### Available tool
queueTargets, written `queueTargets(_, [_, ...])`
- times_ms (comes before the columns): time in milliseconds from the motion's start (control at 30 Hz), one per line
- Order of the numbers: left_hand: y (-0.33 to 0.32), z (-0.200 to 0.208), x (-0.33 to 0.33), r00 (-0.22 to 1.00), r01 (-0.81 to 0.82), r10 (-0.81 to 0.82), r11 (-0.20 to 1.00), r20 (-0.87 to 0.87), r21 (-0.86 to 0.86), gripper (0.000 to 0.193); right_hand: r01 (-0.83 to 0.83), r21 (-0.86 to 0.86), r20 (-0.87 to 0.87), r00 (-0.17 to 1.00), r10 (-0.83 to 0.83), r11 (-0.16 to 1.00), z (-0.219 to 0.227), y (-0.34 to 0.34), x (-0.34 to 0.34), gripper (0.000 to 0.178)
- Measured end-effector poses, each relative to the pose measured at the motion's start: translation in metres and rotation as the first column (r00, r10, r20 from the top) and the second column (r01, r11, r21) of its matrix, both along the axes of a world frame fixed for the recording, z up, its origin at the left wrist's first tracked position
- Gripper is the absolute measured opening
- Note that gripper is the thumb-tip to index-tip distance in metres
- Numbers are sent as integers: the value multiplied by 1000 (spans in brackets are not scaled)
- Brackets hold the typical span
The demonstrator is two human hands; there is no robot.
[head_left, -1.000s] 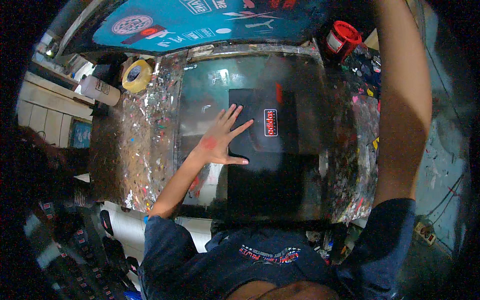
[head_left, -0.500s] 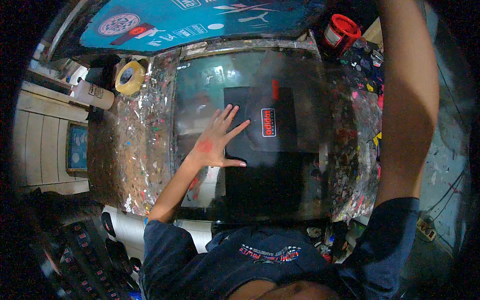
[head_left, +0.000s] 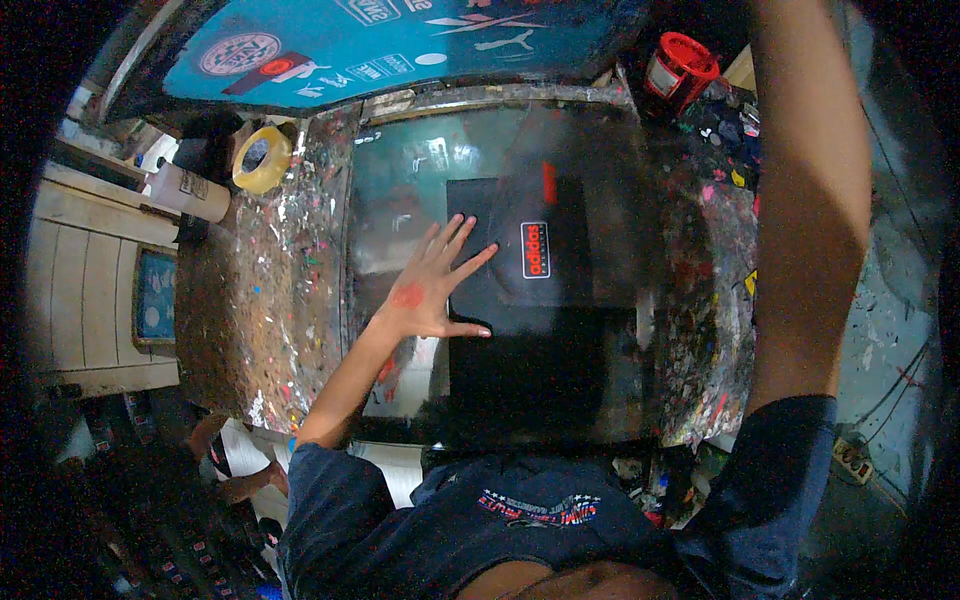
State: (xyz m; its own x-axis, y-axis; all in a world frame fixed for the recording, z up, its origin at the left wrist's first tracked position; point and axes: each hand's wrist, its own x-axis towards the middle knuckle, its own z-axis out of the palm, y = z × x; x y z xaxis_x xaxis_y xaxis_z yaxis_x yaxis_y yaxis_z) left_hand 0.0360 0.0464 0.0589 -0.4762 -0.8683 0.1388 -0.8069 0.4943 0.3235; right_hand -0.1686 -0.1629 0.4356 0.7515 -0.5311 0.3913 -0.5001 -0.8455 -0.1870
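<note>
My left hand (head_left: 435, 282) lies flat with fingers spread on the left edge of a black cloth (head_left: 530, 375), pressing it down without gripping it. The cloth is spread on a glossy, paint-stained plate (head_left: 400, 170) and bears a small red and white printed patch (head_left: 535, 250) just right of my fingertips. There is a red smear on the back of my hand. My right forearm (head_left: 810, 200) reaches up along the right side and leaves the picture at the top, so that hand is hidden.
The bench (head_left: 270, 300) is speckled with dried paint. A yellow tape roll (head_left: 262, 160) and a pale cylinder (head_left: 190, 190) sit at its far left. A red can (head_left: 680, 65) stands at the back right. A teal board with stickers (head_left: 400, 40) runs along the back.
My left hand stays flat on the cloth in the same spot. Only the view has drifted slightly; my right arm remains raised.
</note>
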Motion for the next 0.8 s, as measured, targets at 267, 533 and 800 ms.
queueTargets(267, [-19,0,-64,968,-85,30,973,-247,-215,83,28,-44,-38,999,-30,999,9,-22,1,86])
queueTargets(533, [20,136,-120,884,-406,120,678,-452,-613,84,240,-215,48,971,-235,947,-68,80,-31,79])
queueTargets(800, [117,81,-26,924,-381,379,892,-55,-243,80,61,-107,-9,998,-63,992,-284,209,-63,58])
